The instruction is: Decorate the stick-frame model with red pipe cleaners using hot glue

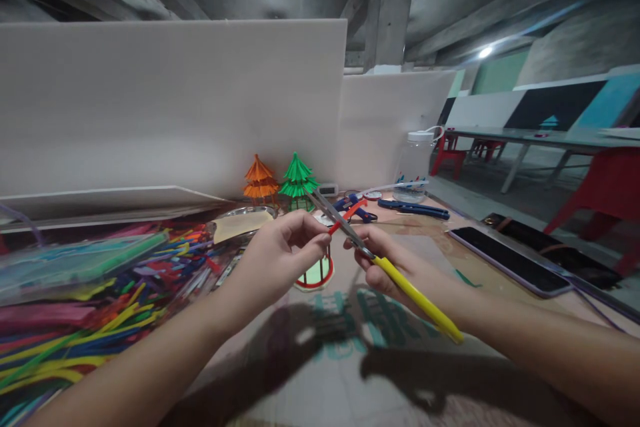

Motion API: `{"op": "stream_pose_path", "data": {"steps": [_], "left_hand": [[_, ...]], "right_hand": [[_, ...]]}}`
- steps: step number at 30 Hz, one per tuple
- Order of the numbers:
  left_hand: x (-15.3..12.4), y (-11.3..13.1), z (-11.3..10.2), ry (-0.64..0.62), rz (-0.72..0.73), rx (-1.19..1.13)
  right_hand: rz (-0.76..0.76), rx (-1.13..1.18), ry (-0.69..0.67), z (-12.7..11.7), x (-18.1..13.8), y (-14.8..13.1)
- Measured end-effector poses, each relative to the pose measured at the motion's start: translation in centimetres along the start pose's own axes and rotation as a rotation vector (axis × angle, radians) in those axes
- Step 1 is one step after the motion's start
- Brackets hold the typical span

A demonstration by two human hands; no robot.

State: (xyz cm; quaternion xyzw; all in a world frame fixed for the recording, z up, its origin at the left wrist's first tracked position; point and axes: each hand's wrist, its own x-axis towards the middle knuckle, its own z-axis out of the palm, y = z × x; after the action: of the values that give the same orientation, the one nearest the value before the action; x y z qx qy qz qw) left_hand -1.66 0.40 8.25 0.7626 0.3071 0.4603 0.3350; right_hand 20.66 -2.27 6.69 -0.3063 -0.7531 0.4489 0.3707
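My left hand pinches a short red pipe cleaner between thumb and fingertips, its free end pointing up and right. A pair of scissors with yellow handles is gripped in my right hand. Their parted blades cross the red pipe cleaner just beyond my left fingertips; whether they touch it I cannot tell. Below my left hand stands a small round base with a pale green floor, a red rim and dark upright posts, partly hidden by the fingers.
An orange tiered model and a green one stand by the white board. Colourful pipe cleaners crowd the left. Navy-handled pliers, a clear bottle and a phone lie or stand on the right.
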Motion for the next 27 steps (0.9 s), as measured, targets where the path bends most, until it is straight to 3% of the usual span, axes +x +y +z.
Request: {"op": "stream_pose_path", "data": {"steps": [7,10,13,18,21,27], "left_hand": [[0.1,0.1,-0.5,0.038,-0.026,0.092],[0.5,0.6,-1.4,0.077,-0.033,0.170],[1.0,1.0,-2.8,0.168,-0.030,0.211],[1.7,1.0,-4.4,0.296,-0.012,0.205],[1.7,0.5,-4.8,0.340,0.051,0.215],[-0.1,-2.1,-5.3,0.294,0.014,0.519]], "right_hand": [[0.020,-0.102,0.129,-0.1,0.9,-0.1],[0.040,-0.241,0.214,-1.7,1.7,0.2],[0.079,-0.535,0.283,-4.5,2.4,0.8],[0.280,-1.035,0.076,-7.8,2.4,2.1],[0.311,-1.108,-0.008,-7.7,2.2,3.2],[0.288,-1.200,-0.163,-6.7,2.1,4.3]]}}
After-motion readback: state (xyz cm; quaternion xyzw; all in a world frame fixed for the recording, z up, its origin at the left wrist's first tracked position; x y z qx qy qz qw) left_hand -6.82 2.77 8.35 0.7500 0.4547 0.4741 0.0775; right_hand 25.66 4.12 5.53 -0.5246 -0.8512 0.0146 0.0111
